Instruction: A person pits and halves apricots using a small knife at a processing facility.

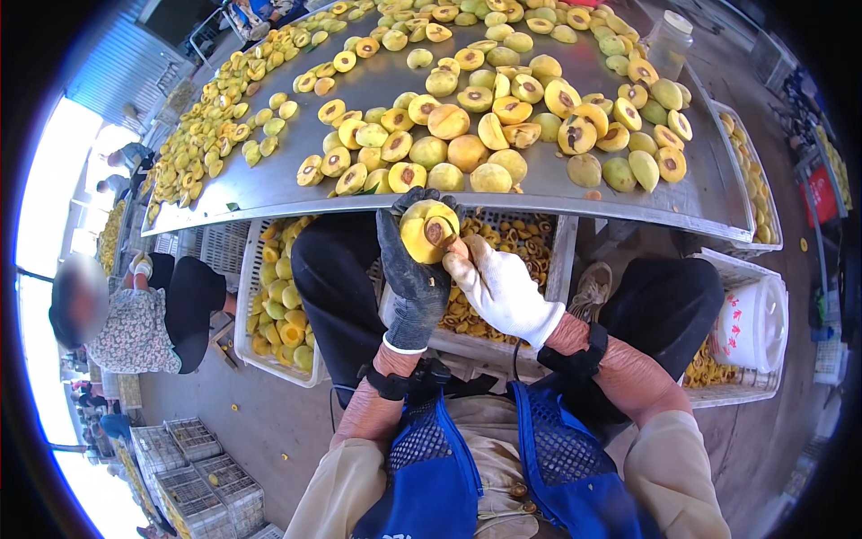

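My left hand [421,263], in a dark coated glove, holds a yellow peach half [425,226] just below the table's front edge. Its cut face is turned to my right hand, and a brown pit [436,230] shows in it. In a stained white glove, my right hand [502,283] pinches a small brown object [456,248] against the fruit beside the pit; most of that object is hidden by the fingers. Beneath both hands sits a crate of pit-like brown and yellow pieces [528,236]. Halved and whole-looking peaches [448,121] lie on the metal table [269,195] ahead.
A crate of peaches [279,303] stands by my left knee. To my right, a crate [734,397] holds a white bucket [751,323] bearing writing. A clear jar [670,44] is at the table's far right. Another person [135,330] sits at left, near stacked crates [209,485].
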A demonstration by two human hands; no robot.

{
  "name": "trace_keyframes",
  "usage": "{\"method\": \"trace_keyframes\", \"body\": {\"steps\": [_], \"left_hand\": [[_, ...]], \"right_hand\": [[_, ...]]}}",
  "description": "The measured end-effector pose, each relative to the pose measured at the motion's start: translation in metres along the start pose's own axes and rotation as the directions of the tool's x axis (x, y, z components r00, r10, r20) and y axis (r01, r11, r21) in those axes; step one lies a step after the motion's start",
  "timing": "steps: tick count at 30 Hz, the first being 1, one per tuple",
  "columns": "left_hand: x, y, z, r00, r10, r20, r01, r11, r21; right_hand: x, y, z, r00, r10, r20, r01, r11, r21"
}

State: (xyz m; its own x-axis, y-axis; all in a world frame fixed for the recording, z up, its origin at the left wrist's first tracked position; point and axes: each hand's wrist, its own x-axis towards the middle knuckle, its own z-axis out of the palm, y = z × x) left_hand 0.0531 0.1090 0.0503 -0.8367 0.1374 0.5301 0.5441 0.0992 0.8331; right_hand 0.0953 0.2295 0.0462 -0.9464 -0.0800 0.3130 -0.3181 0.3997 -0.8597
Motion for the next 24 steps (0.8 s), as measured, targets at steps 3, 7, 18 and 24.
{"method": "trace_keyframes", "body": {"steps": [3,7,18,24], "left_hand": [[0.000,0.004,0.005,0.993,-0.113,-0.030,0.102,0.964,-0.247],[0.000,0.004,0.008,0.983,-0.171,-0.064,0.145,0.945,-0.293],[0.000,-0.012,-0.008,0.993,0.006,-0.115,0.019,0.976,0.216],[-0.003,-0.002,0.001,0.973,0.024,-0.229,0.059,0.935,0.349]], "right_hand": [[0.000,-0.001,0.000,1.000,0.002,-0.004,-0.002,1.000,0.029],[-0.001,0.003,0.003,0.999,0.035,0.022,-0.034,0.999,-0.039],[-0.003,0.004,0.006,0.981,0.114,0.157,-0.125,0.990,0.068],[0.000,0.012,0.010,0.982,0.058,0.178,-0.073,0.994,0.083]]}}
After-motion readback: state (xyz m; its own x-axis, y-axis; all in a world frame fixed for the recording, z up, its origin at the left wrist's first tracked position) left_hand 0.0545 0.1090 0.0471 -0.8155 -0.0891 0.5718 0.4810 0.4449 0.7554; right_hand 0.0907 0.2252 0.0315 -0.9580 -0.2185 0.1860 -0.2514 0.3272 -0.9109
